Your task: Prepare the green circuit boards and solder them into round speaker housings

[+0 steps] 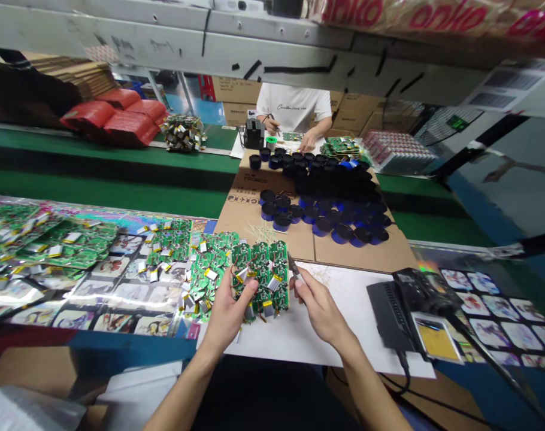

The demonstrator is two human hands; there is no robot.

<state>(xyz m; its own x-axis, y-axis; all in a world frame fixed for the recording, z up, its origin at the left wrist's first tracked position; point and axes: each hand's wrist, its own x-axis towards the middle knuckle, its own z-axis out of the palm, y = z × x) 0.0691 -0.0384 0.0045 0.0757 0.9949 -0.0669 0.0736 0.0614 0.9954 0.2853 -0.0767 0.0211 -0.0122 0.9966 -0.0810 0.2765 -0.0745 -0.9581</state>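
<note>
My left hand [227,311] is closed on the left side of a green circuit board panel [279,251], its thumb lying over the front. Several small silver battery cells with yellow tape are on the panel, with thin wires beside them. At the panel's right edge, my right hand [317,305] grips a slim tool [293,264] with a dark, narrow tip pointing up. Its exact kind is unclear, and the fingers cover its lower part. More battery-fitted circuit boards [209,251] lie just left of the held panel.
Black and blue round parts [326,224] crowd a cardboard sheet [236,209] ahead. A black powered device [393,311] with cables stands right of the white work sheet [344,335]. Stacked boards [75,239] lie left. Across the bench, a co-worker [294,108] handles boards beneath an overhead beam [164,54].
</note>
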